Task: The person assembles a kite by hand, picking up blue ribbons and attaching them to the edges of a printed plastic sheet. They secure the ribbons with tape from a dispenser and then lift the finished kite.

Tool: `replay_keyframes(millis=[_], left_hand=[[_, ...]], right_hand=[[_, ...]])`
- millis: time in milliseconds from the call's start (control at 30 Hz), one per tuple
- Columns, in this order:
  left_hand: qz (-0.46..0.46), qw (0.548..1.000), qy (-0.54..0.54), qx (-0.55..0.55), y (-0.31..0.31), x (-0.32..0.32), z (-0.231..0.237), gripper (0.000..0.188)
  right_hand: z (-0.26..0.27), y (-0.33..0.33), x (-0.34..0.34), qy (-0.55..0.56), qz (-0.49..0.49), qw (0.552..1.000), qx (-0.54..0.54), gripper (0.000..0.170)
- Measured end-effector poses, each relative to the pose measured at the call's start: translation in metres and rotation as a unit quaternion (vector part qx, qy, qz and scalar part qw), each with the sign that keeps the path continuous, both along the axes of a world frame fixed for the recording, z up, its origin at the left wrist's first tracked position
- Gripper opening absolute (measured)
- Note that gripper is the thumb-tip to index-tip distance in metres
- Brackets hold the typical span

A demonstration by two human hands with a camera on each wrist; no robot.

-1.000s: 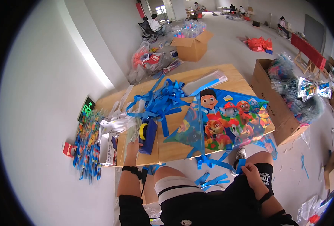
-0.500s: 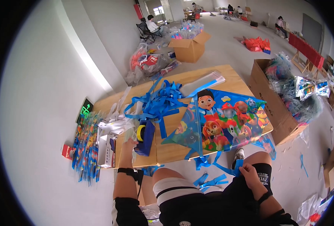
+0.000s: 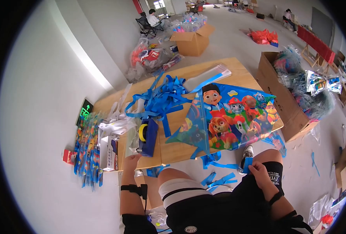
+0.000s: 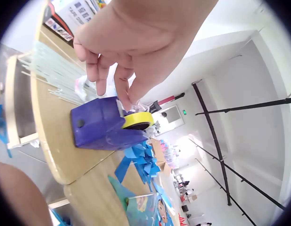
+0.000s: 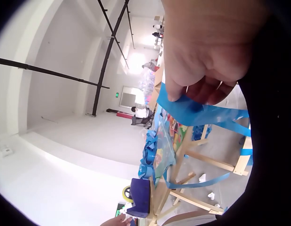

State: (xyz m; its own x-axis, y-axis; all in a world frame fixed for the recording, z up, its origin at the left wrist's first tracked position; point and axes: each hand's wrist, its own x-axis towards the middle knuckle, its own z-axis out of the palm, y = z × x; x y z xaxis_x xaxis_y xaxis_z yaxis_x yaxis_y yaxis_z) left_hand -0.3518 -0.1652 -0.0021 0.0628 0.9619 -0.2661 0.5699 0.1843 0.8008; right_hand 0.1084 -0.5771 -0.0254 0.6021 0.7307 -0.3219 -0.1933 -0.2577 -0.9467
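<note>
At the near end of a dark blue tape dispenser [image 3: 150, 138], my left hand [image 3: 131, 160] has thumb and forefinger together, pinching at the end of the tape. The clear strip itself barely shows. A yellow-cored roll of tape [image 4: 138, 120] sits in the dispenser. Over my right thigh, my right hand [image 3: 260, 173] pinches a blue ribbon [image 3: 247, 165] between thumb and fingers. In the right wrist view the ribbon [image 5: 180, 109] lies folded at the fingertips and trails off to the right. A cartoon-printed kite [image 3: 233, 117] lies flat on the table, its lower corner by the near edge.
A heap of blue ribbons [image 3: 163, 95] and a stack of clear plastic sleeves [image 3: 210, 78] lie behind the dispenser. White strips and a small white box [image 3: 110, 154] stand at left. A large carton [image 3: 276, 89] of wrapped goods stands right of the wooden table [image 3: 180, 152].
My left hand has drawn back from beside the tape roll to the dispenser's near end, toward my body. The right hand stays over the thigh with the ribbon.
</note>
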Motion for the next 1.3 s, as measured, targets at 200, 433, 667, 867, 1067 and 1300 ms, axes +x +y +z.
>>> replay_keyframes(millis=[200, 433, 667, 867, 1067, 1300], left_hand=[[-0.059, 0.993, 0.030, 0.093, 0.021, -0.014, -0.042, 0.024], [-0.103, 0.940, 0.248, 0.209, -0.015, 0.011, 0.019, 0.010], [-0.340, 0.822, -0.450, -0.075, -0.164, 0.149, 0.131, 0.061], [-0.378, 0.750, -0.531, -0.112, -0.224, 0.234, 0.142, 0.061], [-0.359, 0.823, -0.440, -0.002, -0.245, 0.252, 0.141, 0.025], [-0.346, 0.870, -0.252, 0.246, -0.257, 0.268, 0.134, 0.020]], right_hand=[[-0.008, -0.004, 0.004, 0.020, -0.001, 1.000, 0.009, 0.006], [0.019, -0.007, -0.003, -0.059, 0.071, 0.996, -0.008, 0.009], [0.156, 0.046, -0.035, -0.218, 0.284, 0.874, 0.328, 0.021], [0.162, 0.057, -0.069, 0.057, 0.183, 0.937, 0.293, 0.006], [0.136, 0.028, -0.057, 0.161, 0.155, 0.938, 0.265, 0.007], [0.133, 0.011, -0.052, 0.173, 0.165, 0.934, 0.264, 0.009]])
